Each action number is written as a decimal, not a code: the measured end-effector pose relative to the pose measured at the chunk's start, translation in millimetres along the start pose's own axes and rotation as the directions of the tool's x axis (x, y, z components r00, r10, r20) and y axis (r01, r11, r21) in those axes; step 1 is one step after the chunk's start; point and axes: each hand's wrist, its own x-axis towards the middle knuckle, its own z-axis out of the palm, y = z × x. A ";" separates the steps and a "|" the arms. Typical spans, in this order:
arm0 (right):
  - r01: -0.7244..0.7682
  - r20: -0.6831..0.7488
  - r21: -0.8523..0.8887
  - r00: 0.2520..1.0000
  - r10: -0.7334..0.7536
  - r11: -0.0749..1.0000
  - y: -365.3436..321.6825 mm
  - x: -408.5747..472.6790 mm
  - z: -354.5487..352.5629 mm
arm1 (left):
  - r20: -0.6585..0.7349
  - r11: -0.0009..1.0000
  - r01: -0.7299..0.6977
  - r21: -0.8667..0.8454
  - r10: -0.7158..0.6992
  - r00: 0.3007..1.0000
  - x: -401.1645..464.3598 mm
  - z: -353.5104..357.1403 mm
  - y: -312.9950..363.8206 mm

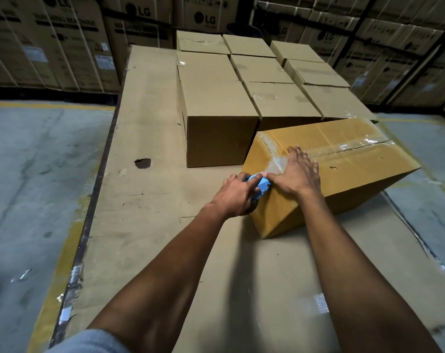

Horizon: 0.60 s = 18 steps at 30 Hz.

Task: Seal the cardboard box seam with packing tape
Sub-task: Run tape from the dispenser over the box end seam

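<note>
A glossy clear tape strip (343, 146) was pressed onto the cardboard box (348, 174) by the flat, spread right hand (299, 171); a blue plastic dispenser (262, 186) was gripped in the left hand (235, 194).

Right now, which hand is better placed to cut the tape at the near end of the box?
The left hand. It already grips the blue tape dispenser at the near end of the box, where the tape folds down. The right hand lies flat on the tape, pressing it.
</note>
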 end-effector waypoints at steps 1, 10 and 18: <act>-0.002 0.000 -0.004 1.000 0.002 1.000 -0.3 0.2 0.2 | -0.013 0.999 -0.017 0.033 0.018 1.000 -1.5 -0.6 0.5; 0.010 -0.003 -0.007 1.000 -0.010 1.000 1.9 0.9 0.9 | -0.036 0.987 -0.070 0.146 0.076 0.996 -12.5 10.3 3.5; 0.017 -0.026 0.037 1.000 -0.016 0.999 2.1 -0.5 -0.5 | -0.019 0.997 -0.028 0.078 0.029 0.999 -5.8 8.1 4.8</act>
